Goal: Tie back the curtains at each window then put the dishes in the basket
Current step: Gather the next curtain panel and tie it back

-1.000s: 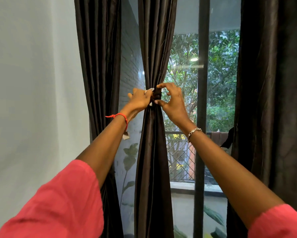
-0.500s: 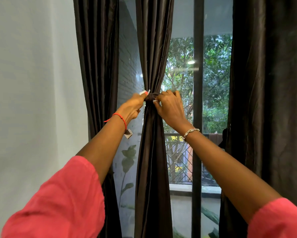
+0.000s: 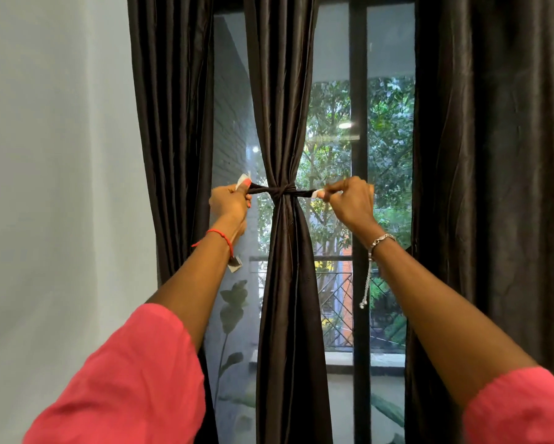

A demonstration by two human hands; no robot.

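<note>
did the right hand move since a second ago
Yes. The right hand has pulled rightward, away from the gathered curtain and up to the window bar, drawing the tie taut.

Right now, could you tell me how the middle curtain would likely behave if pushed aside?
Probably floppy: the middle curtain pinches in narrowly where the tie cinches it. Its sheen suggests slippery fabric. Hanging free below, it would likely swing back.

Central dark brown satin curtain panel (image 3: 285,91), gathered at mid-height by a knotted dark fabric tie (image 3: 280,191). The left hand (image 3: 229,201) and right hand (image 3: 349,203) each pinch one end of the tie, which is drawn taut to either side. Behind stands a black window frame post (image 3: 359,283); a white wall (image 3: 54,155) lies at left.
</note>
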